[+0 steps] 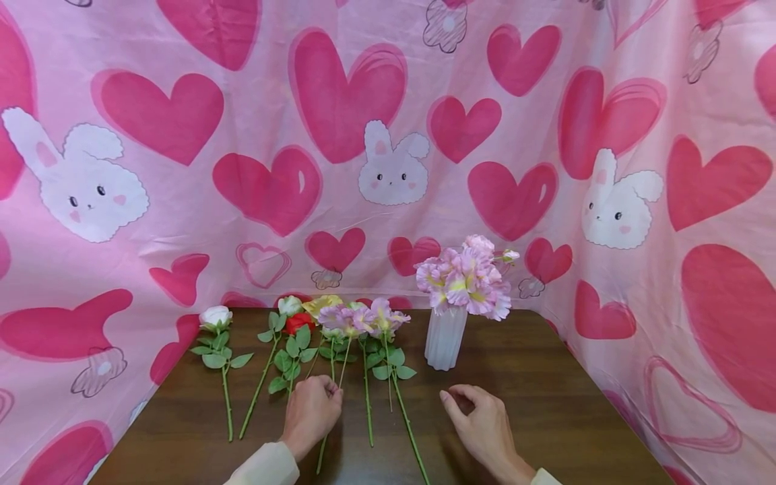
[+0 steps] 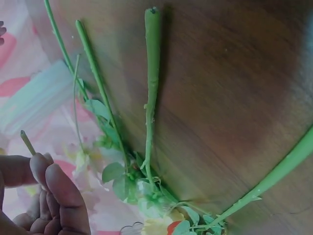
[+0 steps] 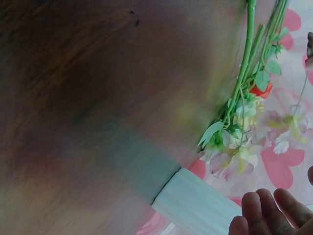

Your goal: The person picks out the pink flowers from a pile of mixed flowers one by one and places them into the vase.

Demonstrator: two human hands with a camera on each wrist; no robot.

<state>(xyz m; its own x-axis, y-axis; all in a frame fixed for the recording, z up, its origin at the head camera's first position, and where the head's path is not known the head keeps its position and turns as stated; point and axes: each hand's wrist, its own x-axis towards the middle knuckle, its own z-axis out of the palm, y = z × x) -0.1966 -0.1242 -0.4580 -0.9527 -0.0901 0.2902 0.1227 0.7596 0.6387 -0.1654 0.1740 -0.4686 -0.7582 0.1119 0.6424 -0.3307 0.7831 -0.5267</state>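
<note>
My left hand (image 1: 313, 409) pinches the thin stem of a pink-purple artificial flower (image 1: 345, 319) near its lower end. In the left wrist view the cut tip of that stem (image 2: 27, 142) pokes out past the thumb and fingertips. My right hand (image 1: 483, 424) is held over the table in front of the white fluted vase (image 1: 444, 340), its fingers loosely bent around nothing. Ruffled pink flowers (image 1: 463, 279) and a small white bud fill the vase. Another pink-purple flower (image 1: 386, 316) lies to the right of the pinched one.
Several artificial stems lie on the dark wooden table (image 1: 533, 377). Among them are a white rose (image 1: 215, 316) at far left, another white rose (image 1: 289, 306), a red rose (image 1: 300, 323) and a yellow bloom (image 1: 321, 304). Behind hangs a pink heart-and-rabbit cloth (image 1: 267, 114).
</note>
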